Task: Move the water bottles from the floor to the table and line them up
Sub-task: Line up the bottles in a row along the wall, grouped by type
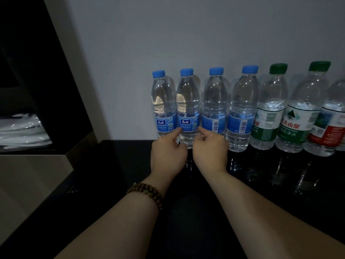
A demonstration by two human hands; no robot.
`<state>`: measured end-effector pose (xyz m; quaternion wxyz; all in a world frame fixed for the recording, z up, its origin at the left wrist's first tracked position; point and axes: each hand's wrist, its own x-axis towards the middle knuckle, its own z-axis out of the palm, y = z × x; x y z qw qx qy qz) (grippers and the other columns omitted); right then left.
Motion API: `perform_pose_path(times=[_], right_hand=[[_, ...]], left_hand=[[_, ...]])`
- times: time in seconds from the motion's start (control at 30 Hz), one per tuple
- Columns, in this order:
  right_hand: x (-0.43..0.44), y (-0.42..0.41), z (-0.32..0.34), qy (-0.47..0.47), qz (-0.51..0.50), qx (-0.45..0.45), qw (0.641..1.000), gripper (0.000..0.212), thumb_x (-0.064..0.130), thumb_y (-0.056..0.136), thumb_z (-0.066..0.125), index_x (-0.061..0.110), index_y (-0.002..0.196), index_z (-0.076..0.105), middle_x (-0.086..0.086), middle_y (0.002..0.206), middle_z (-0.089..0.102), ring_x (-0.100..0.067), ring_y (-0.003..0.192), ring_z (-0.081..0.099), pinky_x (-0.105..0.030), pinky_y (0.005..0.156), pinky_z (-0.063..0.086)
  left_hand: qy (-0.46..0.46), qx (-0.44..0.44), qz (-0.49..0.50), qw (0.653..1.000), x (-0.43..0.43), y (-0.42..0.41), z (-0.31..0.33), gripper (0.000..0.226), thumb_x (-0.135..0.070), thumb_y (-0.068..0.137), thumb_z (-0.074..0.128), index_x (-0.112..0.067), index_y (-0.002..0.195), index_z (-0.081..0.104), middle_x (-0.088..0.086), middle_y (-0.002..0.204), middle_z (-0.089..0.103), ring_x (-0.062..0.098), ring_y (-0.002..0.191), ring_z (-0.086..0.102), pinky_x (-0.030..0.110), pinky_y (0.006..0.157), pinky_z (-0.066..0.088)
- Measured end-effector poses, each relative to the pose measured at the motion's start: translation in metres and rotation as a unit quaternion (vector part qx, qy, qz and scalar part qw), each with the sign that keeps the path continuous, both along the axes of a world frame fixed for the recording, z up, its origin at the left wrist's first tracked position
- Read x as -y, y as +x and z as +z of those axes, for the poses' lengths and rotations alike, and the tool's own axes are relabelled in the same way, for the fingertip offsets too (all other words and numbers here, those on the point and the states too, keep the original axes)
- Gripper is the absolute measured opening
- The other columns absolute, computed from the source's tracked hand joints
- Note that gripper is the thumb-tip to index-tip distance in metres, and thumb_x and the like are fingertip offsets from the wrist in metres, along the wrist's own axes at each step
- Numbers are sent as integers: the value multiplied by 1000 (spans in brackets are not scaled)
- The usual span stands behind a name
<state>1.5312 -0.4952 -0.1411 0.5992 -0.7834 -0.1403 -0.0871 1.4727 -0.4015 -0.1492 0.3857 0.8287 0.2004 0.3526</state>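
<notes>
Ref. item: clear plastic water bottle, blue cap, blue "PURE" label (pixel 187 109), upright on glossy black table (pixel 280 174), back to pale wall (pixel 168 34). Hereafter ref. bottle; all places given from it.

- Far left of it: white plastic-wrapped bundles (pixel 20 128) in dark shelf recess.
- Touching its left side: twin blue-cap bottle (pixel 163 109), end of row.
- Left hand (pixel 167 156), wooden-bead bracelet (pixel 147 193) on wrist: index straight, tip on ref. bottle's left flank at label; other fingers curled, gripping nothing.
- Right hand (pixel 209 150): fingers curled, tips at its right flank. Pinch or mere touch, cannot tell.
- Right of it: 2 more blue-cap bottles (pixel 214 105), then 2 green-cap, green-label bottles (pixel 270 113), then red-label bottle (pixel 330 128) at frame edge.
- Handling (est.): looks full, so prob. fairly heavy. Thin walls likely give under squeeze; label prob. slick. Best taken round ribbed waist; nudge low to align w/o tipping.
</notes>
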Motion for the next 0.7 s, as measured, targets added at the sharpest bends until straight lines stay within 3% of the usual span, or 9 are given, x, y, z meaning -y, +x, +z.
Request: perform_pose_path(times=[0.27, 0.6, 0.7], right_hand=[[-2, 0, 0, -9, 10, -3, 1000, 44, 18, 92, 56, 23, 135, 66, -4, 122, 74, -22, 101, 71, -38, 88, 59], [-2, 4, -4, -20, 26, -6, 999, 47, 20, 93, 56, 22, 139, 62, -5, 122, 73, -26, 97, 72, -43, 84, 60], [-2, 5, -5, -22, 25, -2, 999, 46, 20, 93, 56, 22, 139, 62, -5, 123, 73, -25, 96, 72, -41, 83, 61]], left_hand=[[-16, -9, 1, 1000, 0, 0, 1, 56, -13, 88, 64, -30, 141, 59, -13, 83, 72, -2, 77, 66, 13, 75, 49], [-25, -14, 0, 1000, 1, 0, 1, 56, -13, 89, 65, -31, 141, 58, -12, 80, 72, -2, 72, 67, 7, 67, 45], [-26, -14, 8, 1000, 0, 0, 1, 55, -12, 88, 64, -32, 139, 59, -12, 70, 70, -4, 67, 66, 6, 64, 44]])
